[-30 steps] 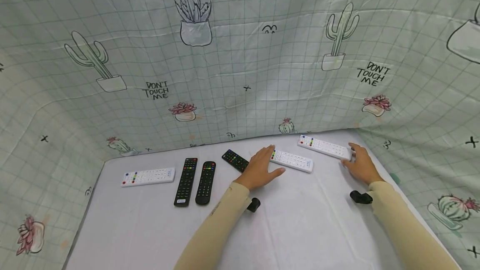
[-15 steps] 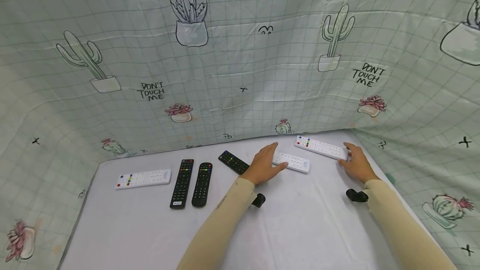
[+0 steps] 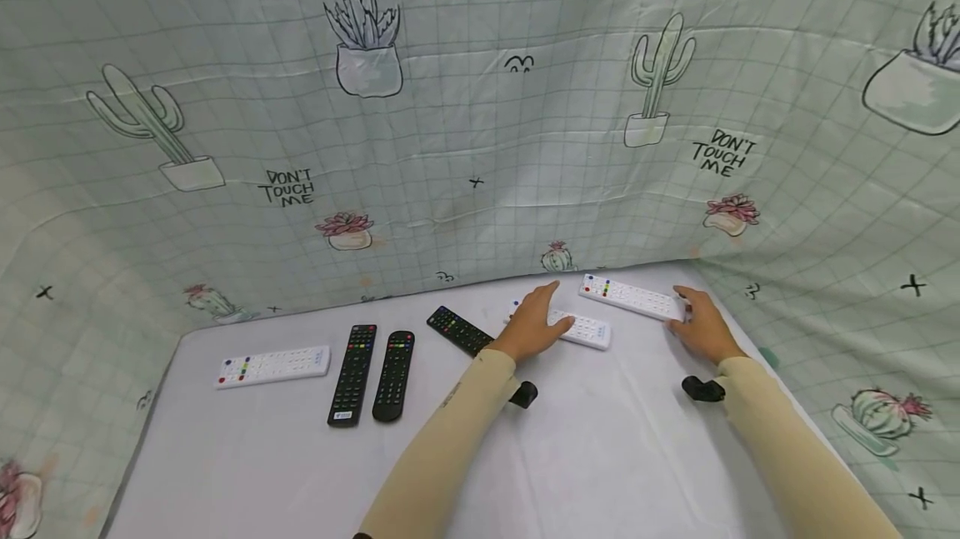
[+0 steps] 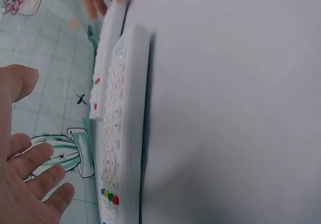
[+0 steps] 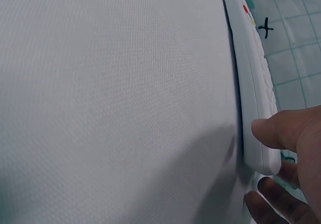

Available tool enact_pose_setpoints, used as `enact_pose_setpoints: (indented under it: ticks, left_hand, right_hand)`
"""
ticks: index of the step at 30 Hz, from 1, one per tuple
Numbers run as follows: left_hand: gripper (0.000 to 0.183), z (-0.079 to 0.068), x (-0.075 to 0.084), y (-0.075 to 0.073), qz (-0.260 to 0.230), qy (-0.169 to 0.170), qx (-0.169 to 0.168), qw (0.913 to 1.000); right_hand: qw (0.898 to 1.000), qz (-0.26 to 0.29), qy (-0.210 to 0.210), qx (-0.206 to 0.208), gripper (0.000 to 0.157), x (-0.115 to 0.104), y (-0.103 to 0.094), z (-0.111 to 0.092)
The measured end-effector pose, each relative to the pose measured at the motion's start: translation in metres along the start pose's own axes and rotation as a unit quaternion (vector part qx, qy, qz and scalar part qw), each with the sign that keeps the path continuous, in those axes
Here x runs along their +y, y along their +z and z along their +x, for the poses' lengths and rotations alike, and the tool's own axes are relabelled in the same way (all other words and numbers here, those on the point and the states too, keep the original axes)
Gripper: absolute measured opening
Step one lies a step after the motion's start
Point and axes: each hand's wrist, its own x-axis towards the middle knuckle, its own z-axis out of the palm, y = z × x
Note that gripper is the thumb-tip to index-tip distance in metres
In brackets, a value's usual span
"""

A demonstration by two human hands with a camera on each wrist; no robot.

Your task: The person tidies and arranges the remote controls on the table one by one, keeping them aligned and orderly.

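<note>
Right hand [image 3: 705,328] pinched the far white remote control [image 3: 630,297] by its end's edges, presumably for hold without covering buttons. Left hand [image 3: 531,325] hovered, fingers spread, over the near white remote control [image 3: 588,331]. Both lay face-up on the worktop [image 3: 637,439].

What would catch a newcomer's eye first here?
Probably the cactus-printed cloth behind the white table, lettered DON'T TOUCH ME. Next, the left hand partly hides the middle white remote in the head view; the right hand grips the rightmost white remote. Three black remotes lie farther left.
</note>
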Motion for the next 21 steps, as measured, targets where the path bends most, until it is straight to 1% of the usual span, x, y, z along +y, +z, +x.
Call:
enact_pose_setpoints:
  ticks: [4,10,15,18,21]
  left_hand:
    - [0.07,0.007,0.002,0.005,-0.024,-0.004,-0.005,0.9997]
    - [0.068,0.017,0.0,0.01,-0.044,-0.011,-0.005,0.999]
    - [0.066,0.024,0.0,0.014,-0.048,-0.006,-0.005,0.9988]
    - [0.066,0.027,0.0,0.017,-0.042,-0.002,-0.005,0.9991]
    - [0.066,0.029,0.0,0.017,-0.033,-0.007,-0.006,0.9994]
  right_hand:
    - [1.0,-0.007,0.002,0.004,0.068,0.001,0.001,0.0]
    - [1.0,-0.017,0.002,0.001,0.067,-0.001,0.002,0.0]
    - [1.0,-0.027,-0.005,-0.001,0.063,-0.002,-0.002,-0.002]
    - [0.999,-0.029,-0.012,0.0,0.06,-0.001,-0.003,-0.003]
    - [0.999,-0.034,-0.021,-0.002,0.057,-0.001,-0.001,0.0]
